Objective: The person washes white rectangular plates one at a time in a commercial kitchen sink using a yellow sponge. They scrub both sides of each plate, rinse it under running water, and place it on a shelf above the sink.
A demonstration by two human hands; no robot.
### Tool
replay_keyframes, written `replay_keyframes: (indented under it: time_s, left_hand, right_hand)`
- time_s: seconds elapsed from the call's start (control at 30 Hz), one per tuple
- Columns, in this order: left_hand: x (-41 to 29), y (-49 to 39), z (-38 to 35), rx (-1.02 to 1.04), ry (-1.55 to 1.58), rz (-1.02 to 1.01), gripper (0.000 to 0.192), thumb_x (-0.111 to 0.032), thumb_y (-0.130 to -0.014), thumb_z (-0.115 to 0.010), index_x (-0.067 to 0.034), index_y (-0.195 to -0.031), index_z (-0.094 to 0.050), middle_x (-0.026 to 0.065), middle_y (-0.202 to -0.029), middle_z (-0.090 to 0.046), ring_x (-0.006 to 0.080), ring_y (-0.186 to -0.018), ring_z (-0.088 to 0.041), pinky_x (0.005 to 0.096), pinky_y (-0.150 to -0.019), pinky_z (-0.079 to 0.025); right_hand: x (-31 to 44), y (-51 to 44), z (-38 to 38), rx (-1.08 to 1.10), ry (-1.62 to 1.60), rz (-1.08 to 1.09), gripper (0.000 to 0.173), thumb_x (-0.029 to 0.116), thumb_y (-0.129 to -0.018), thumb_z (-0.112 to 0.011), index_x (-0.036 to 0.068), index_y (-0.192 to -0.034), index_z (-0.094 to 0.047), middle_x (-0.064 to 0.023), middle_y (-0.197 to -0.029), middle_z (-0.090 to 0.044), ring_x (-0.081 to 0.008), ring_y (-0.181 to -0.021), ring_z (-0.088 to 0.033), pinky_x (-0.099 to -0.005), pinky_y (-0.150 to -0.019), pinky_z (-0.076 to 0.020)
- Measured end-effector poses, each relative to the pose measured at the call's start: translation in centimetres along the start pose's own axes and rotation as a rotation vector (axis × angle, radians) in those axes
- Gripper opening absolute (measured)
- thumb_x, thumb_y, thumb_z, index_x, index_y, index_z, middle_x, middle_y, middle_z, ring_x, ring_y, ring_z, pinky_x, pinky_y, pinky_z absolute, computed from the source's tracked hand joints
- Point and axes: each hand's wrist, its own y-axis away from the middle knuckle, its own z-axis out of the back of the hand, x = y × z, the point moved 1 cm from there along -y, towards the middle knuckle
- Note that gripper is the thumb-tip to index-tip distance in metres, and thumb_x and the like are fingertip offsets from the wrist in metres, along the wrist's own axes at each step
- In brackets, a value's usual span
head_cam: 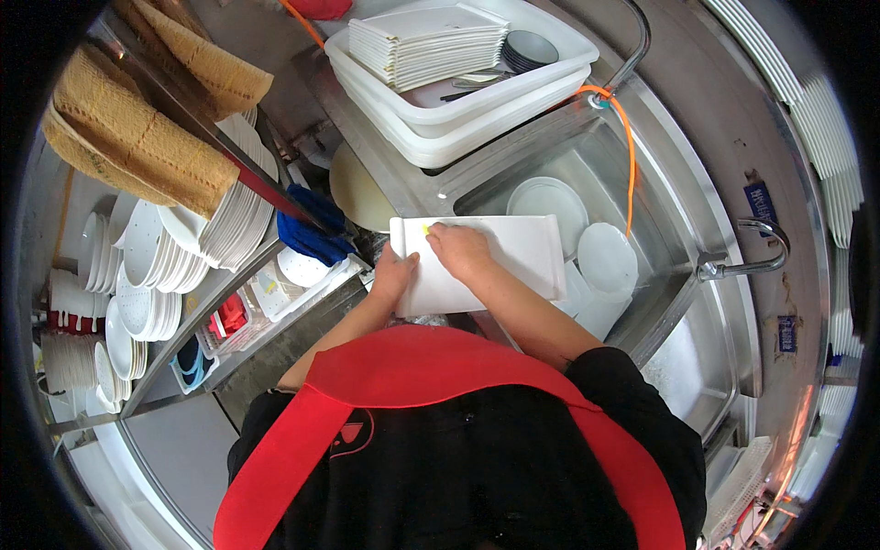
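Observation:
My left hand grips the left end of a white rectangular plate, its thumb on the upper face. Over the same plate, near its upper left corner, my right hand has its fingers bent around a small yellow thing, mostly hidden, that touches the surface. The plate is held across the near left edge of a steel sink basin. Beyond its right end, a round white plate, a smaller round dish and white flat dishware lie in the basin.
White tubs holding stacked rectangular plates and dark bowls stand beyond the sink. An orange hose hangs into the basin. Faucets rise at the right. Stacked dishes, a yellow towel and a blue cloth are at the left.

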Motion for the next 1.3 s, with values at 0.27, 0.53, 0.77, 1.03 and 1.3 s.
replay_keyframes:
  time_s: [0.27, 0.53, 0.77, 1.03, 1.3]
  left_hand:
    - [-0.2, 0.8, 0.6, -0.005, 0.063, 0.020, 0.042, -0.009, -0.086, -0.059, 0.000, -0.123, -0.042, 0.0145, -0.107, -0.058, 0.0237, -0.094, -0.056, 0.0368, -0.082, -0.047]
    - [-1.3, 3.1, 0.5, -0.055, 0.146, 0.077, 0.044, -0.013, -0.088, -0.060, 0.001, -0.125, -0.040, 0.0158, -0.109, -0.057, 0.0231, -0.096, -0.057, 0.0368, -0.082, -0.047]
    - [-1.5, 2.9, 0.8, -0.059, 0.100, 0.050, 0.042, -0.014, -0.088, -0.062, 0.001, -0.121, -0.041, 0.0150, -0.104, -0.058, 0.0222, -0.093, -0.057, 0.0364, -0.080, -0.048]
    - [0.1, 2.3, 1.1, -0.127, 0.095, 0.077, 0.042, -0.015, -0.087, -0.062, -0.001, -0.121, -0.041, 0.0133, -0.104, -0.058, 0.0205, -0.090, -0.057, 0.0354, -0.077, -0.048]
    - [1.6, 1.9, 1.5, -0.106, 0.063, -0.001, 0.046, -0.017, -0.086, -0.063, -0.002, -0.123, -0.041, 0.0133, -0.106, -0.058, 0.0210, -0.092, -0.056, 0.0353, -0.079, -0.047]
  right_hand:
    - [-10.0, 5.2, 5.1, -0.125, 0.169, -0.220, 0.027, 0.030, -0.090, -0.048, 0.007, -0.090, -0.061, -0.0163, -0.081, -0.066, -0.0359, -0.075, -0.064, -0.0492, -0.069, -0.0490]
    - [-11.1, 9.1, 4.1, -0.049, 0.284, -0.414, 0.019, 0.021, -0.091, -0.047, 0.006, -0.094, -0.058, -0.0186, -0.085, -0.065, -0.0345, -0.079, -0.065, -0.0459, -0.069, -0.0514]
    - [-11.4, 3.1, 4.0, -0.141, 0.242, -0.376, 0.017, 0.016, -0.090, -0.044, 0.007, -0.097, -0.057, -0.0202, -0.087, -0.065, -0.0342, -0.081, -0.065, -0.0445, -0.070, -0.0519]
    - [-12.0, 4.6, 4.6, -0.202, -0.038, -0.324, 0.026, 0.025, -0.092, -0.043, 0.002, -0.097, -0.055, -0.0238, -0.083, -0.064, -0.0427, -0.079, -0.063, -0.0517, -0.072, -0.0489]
    - [-12.1, 3.5, 5.3, -0.156, 0.221, -0.401, 0.021, 0.015, -0.091, -0.039, 0.000, -0.096, -0.053, -0.0223, -0.085, -0.066, -0.0388, -0.080, -0.065, -0.0489, -0.071, -0.0502]
